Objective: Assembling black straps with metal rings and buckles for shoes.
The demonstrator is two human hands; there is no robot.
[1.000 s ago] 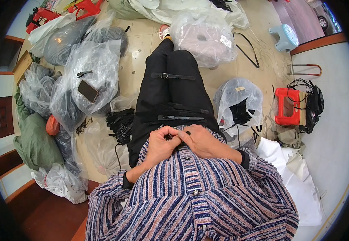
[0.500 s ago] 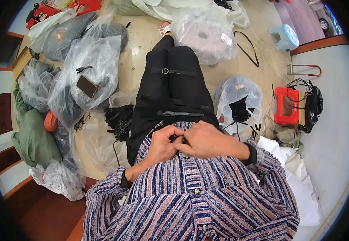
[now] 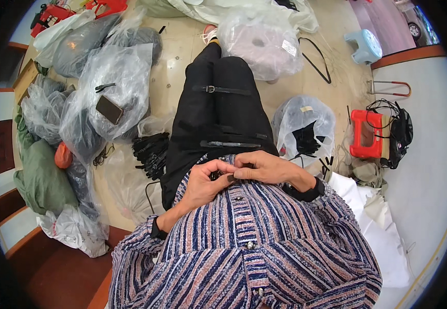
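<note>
My left hand and my right hand meet in front of my waist, fingertips pinched together. A small dark bit shows at my left thumb tip; its kind is unclear, and whatever else lies between the fingers is hidden. Across my black trousers lies a thin black strap with a buckle. Closer to my hands, a shorter black strap piece rests on my lap. Beside my left thigh is a bundle of black straps. A clear plastic bag on my right holds more black pieces.
A phone and a small black strap lie on stuffed clear bags at the left. Ahead sits a plastic-wrapped round bundle. To the right are a red stool, a light blue stool and white sheeting.
My hands have shifted slightly up and the fingers have re-pinched, with a dark bit now showing at the left thumb. The right hand has drawn a little outward. The surroundings are the same.
</note>
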